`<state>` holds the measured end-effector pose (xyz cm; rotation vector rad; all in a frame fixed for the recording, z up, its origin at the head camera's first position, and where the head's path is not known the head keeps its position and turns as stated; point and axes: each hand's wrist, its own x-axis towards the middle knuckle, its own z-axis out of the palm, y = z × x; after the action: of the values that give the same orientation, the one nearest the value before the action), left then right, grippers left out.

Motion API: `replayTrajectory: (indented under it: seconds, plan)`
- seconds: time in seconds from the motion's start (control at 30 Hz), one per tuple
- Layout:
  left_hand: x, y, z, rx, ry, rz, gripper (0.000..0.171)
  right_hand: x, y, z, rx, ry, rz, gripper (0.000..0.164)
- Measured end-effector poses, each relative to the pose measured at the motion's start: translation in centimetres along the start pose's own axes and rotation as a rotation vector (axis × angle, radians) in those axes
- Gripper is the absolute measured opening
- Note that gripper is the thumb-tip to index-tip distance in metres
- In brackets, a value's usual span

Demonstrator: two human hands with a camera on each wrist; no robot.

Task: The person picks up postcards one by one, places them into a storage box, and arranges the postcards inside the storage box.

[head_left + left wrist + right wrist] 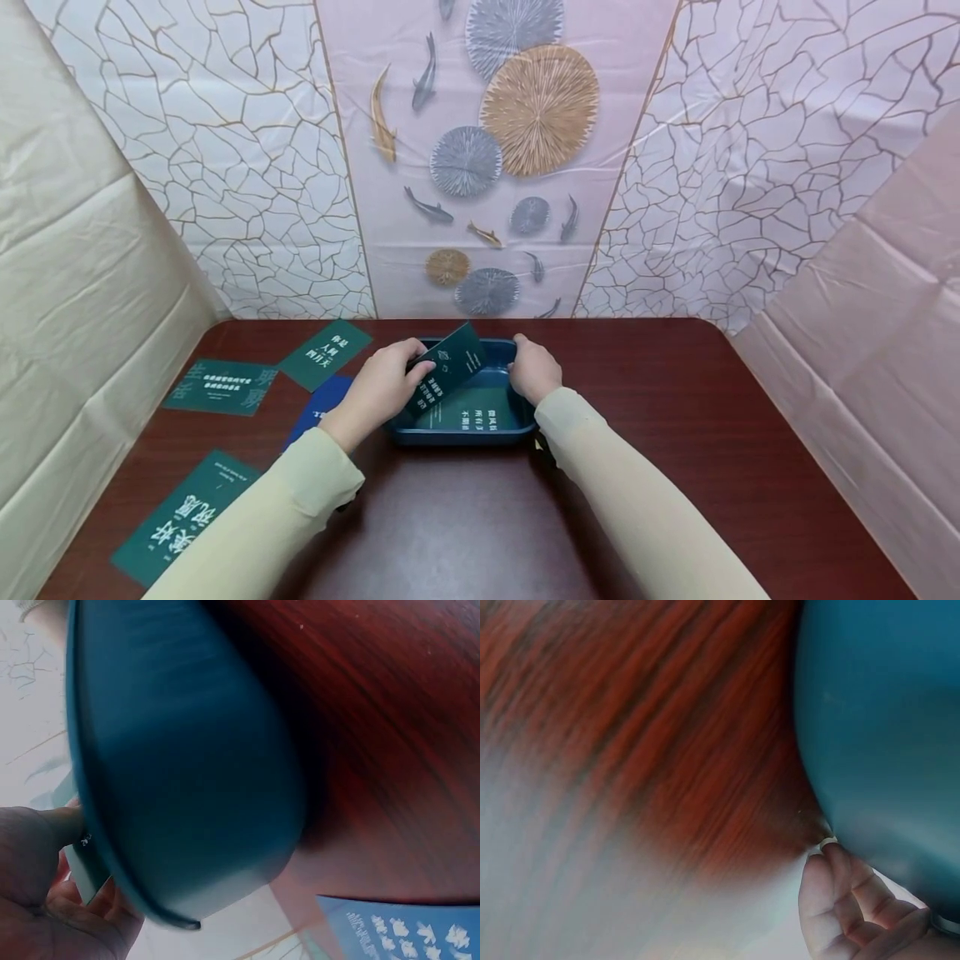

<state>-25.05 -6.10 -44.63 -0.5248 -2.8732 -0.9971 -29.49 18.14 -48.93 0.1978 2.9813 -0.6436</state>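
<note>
A dark green printed card [452,367] is pinched between the thumb and fingers of my left hand [384,385], tilted over the left part of a blue-green tray [465,437]. In the left wrist view the hand [45,900] is beside the tray's rim, with part of the card [87,874] showing behind it. Another green card [467,410] with white characters lies in the tray. My right hand [536,372] grips the tray's right end, thumb at the rim. The right wrist view shows its fingers [821,900] against the tray's outer wall [885,750].
Left of the tray, a blue card [318,408] lies partly under my left forearm. Several green cards are spread farther left: one at the back [326,354], one near the left edge [221,387], and one in front [187,512]. Patterned cloth [480,208] hangs behind the brown table [645,400].
</note>
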Motion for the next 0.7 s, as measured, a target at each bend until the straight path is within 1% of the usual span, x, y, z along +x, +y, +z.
replayTrajectory:
  seconds: [0.13, 0.3, 0.5, 0.57, 0.7]
  plan:
    - [0.2, -0.4, 0.6, 0.011, -0.01, -0.014, 0.015, -0.1, 0.0, 0.0, 0.007, 0.007, -0.005, 0.056]
    - [0.3, -0.8, 1.1, 0.032, -0.019, -0.016, 0.014, -0.4, 0.0, -0.2, 0.017, -0.001, -0.01, 0.056]
    - [0.2, -0.9, 1.3, 0.059, -0.034, -0.014, 0.016, -0.5, -0.1, -0.3, 0.017, 0.001, -0.011, 0.056]
    - [0.2, -0.8, 1.2, 0.072, -0.04, -0.021, 0.018, -0.4, -0.1, -0.3, 0.015, 0.004, -0.013, 0.055]
    - [0.2, -0.5, 1.1, 0.111, -0.061, -0.028, 0.028, -0.3, 0.1, -0.2, 0.011, 0.004, -0.014, 0.056]
